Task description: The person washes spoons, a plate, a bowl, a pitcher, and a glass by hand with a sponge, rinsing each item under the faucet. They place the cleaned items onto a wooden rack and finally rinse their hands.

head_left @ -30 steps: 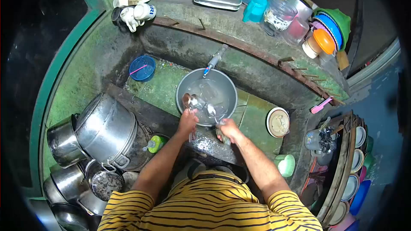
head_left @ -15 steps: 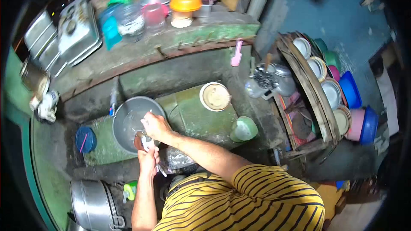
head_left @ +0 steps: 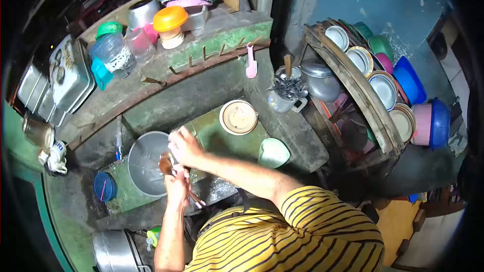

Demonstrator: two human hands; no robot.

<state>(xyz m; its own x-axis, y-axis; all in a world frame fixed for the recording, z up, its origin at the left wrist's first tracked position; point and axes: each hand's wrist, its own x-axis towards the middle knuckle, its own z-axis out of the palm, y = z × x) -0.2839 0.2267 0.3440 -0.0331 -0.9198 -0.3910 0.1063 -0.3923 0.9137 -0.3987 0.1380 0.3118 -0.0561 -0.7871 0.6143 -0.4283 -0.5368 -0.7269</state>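
My left hand (head_left: 177, 187) is closed around a few long utensils, whose thin handles (head_left: 197, 201) stick out below the fist. One of them has a brown, rounded, spoon-like end (head_left: 165, 164) above the hand. Just above it, my right hand (head_left: 185, 148) has its fingers curled together; whatever it holds is hidden. Both hands are over the right side of a grey basin (head_left: 142, 174), which has some small items in its bottom. Right of the hands, on the green slab, stand a small stack of plates (head_left: 239, 116) and a pale green bowl (head_left: 274, 152).
A blue container (head_left: 105, 186) with a pink stick sits left of the basin. Pegs line the concrete ledge (head_left: 151, 80), which holds tubs, jars and metal trays. A mug of cutlery (head_left: 287, 93), a lidded pot (head_left: 320, 80) and a wooden dish rack (head_left: 353, 90) stand right.
The camera view has turned, so the surroundings sit differently in the picture. My left hand still grips the utensils, and my right hand has moved slightly relative to them.
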